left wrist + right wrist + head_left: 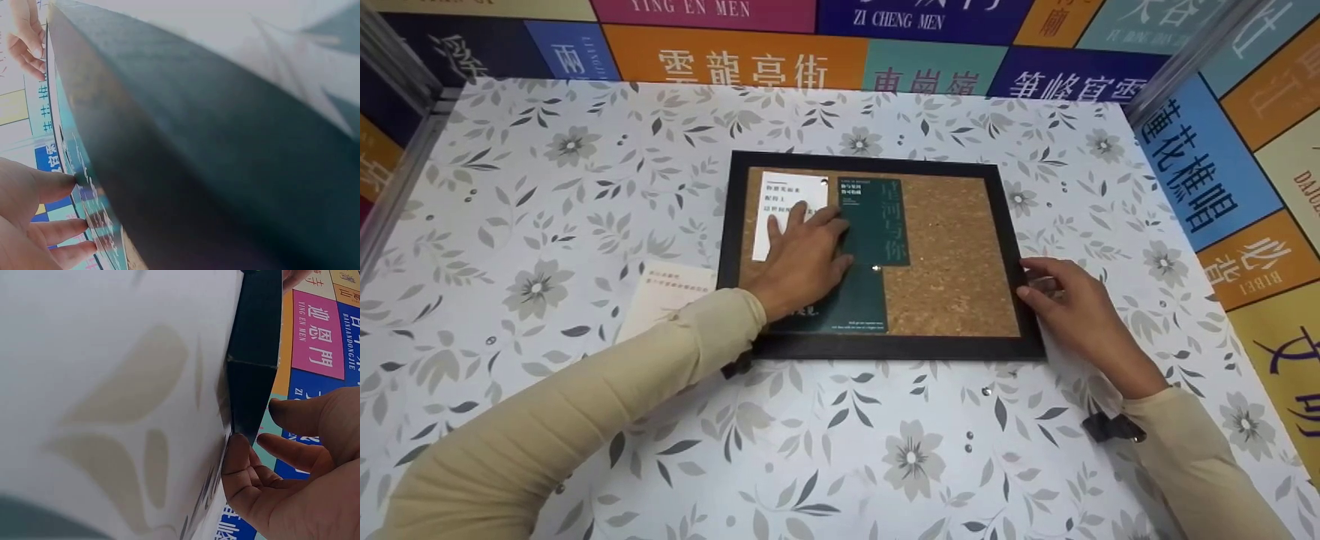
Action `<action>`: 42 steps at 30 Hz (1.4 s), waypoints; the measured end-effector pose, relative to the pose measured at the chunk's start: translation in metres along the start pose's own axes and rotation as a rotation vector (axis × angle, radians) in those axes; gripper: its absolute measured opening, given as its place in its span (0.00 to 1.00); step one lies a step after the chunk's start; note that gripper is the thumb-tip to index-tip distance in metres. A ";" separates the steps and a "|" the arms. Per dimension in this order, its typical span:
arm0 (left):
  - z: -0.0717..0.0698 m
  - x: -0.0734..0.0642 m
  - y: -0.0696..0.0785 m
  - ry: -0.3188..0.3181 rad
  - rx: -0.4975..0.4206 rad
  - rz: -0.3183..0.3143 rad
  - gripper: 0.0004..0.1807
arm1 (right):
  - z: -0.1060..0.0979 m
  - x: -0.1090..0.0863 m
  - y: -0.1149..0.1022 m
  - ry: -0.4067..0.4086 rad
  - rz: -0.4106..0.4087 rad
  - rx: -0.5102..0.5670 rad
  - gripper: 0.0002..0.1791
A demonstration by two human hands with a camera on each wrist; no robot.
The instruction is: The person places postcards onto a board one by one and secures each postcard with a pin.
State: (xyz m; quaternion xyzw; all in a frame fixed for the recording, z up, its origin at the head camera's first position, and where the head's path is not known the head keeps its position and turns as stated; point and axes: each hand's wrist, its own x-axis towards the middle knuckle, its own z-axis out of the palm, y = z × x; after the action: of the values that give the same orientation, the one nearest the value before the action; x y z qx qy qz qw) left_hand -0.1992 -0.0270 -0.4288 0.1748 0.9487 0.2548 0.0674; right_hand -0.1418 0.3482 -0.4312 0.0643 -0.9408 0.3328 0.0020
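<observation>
The framed corkboard (900,349) lies on the flowered table (585,195); your left hand (804,259), fingers spread, rests across its cards (874,225); your right hand (1071,304), fingers curled, grips its right edge.

Desk (840,405): patterned with grey flowers and leaves.
Back wall (810,43): lettered in Chinese, blocked in orange, pink and purple.

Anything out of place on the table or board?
A loose card lies on the table left of the frame, partly hidden by the left sleeve. Odd because the green cards sit inside, on the cork. No spill or damage visible.
</observation>
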 end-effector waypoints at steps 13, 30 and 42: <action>0.000 -0.001 -0.002 -0.001 -0.009 0.001 0.30 | -0.004 -0.018 -0.010 0.022 -0.073 -0.024 0.19; 0.001 0.000 -0.001 0.010 0.025 0.002 0.30 | 0.000 -0.051 -0.020 0.024 -0.149 -0.003 0.16; 0.001 -0.001 -0.001 -0.002 0.015 0.001 0.30 | 0.006 -0.068 -0.018 0.067 -0.255 -0.025 0.16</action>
State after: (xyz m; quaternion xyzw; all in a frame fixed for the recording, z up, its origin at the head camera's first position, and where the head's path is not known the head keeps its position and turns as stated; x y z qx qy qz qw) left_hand -0.1985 -0.0277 -0.4303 0.1759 0.9504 0.2475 0.0670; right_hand -0.0719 0.3388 -0.4284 0.1719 -0.9285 0.3201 0.0767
